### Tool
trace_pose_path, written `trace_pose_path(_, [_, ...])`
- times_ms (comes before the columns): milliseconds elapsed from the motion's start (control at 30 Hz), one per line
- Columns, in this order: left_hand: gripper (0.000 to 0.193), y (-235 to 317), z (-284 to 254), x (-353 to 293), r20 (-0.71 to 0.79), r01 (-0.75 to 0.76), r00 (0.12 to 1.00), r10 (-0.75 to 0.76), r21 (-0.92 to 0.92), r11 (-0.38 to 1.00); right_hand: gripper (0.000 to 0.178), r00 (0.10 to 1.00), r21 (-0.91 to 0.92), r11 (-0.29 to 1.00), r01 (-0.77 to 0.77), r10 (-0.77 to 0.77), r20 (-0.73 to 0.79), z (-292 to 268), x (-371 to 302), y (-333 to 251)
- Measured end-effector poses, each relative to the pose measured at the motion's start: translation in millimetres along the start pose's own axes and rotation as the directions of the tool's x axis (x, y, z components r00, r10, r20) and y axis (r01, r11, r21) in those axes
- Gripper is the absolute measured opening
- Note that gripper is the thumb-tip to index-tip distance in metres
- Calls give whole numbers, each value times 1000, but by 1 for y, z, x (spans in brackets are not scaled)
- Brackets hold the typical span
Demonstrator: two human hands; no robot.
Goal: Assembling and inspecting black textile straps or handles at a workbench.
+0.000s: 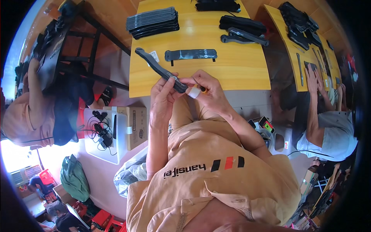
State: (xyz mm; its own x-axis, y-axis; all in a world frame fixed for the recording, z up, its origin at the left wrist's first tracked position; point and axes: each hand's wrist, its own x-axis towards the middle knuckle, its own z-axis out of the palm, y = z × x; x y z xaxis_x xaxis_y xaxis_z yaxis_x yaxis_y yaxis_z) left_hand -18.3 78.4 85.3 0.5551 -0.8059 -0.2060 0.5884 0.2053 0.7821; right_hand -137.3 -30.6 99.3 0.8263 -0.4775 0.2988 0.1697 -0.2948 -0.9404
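My left hand (164, 94) is closed on the near end of a long dark grey strap (154, 65). The strap slants up and away to the left over the table's near edge, and its held end looks layered or folded. Beside it, my right hand (210, 92) is closed around a small tool with a yellow-orange handle (203, 89), mostly hidden by the fingers. Something white (194, 92) wraps or covers a right finger near the strap's end. Beyond the hands, a flat dark printed band (191, 55) with two short black tabs lies crosswise. A white label (154, 56) is next to the slanting strap.
On the yellow table (239, 77), stacked grey straps (152, 22) stand at the back left, with dark bundles (243, 29) at the back right. A white bin of cables (102, 131) and a cardboard box (137, 127) are low left. Co-workers sit on both sides.
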Motion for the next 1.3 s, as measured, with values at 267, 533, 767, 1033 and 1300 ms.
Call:
trace_pose_path(267, [23, 20, 15, -10, -17, -53, 999, 52, -94, 994, 42, 1000, -216, 976, 16, -13, 15, -12, -13, -24])
trace_pose_path(533, [23, 15, 13, -9, -9, -85, 996, 84, -130, 988, 50, 978, -374, 905, 204, -207, 31, -8, -10, -25])
trace_pose_path(767, [21, 16, 17, -10, -15, -80, 997, 79, -108, 991, 52, 984, -443, 878, 178, -157, 84, -10, -11, -25])
trace_pose_path(1033, [24, 11, 21, -12, -69, -145, 986, 153, 115, 983, 55, 972, -546, 804, 235, -188, 142, -13, -9, -32])
trace_pose_path(1300, [22, 13, 23, -12, -91, -178, 979, 183, 61, 982, 60, 982, -544, 818, 187, -146, 118, -19, -11, -28])
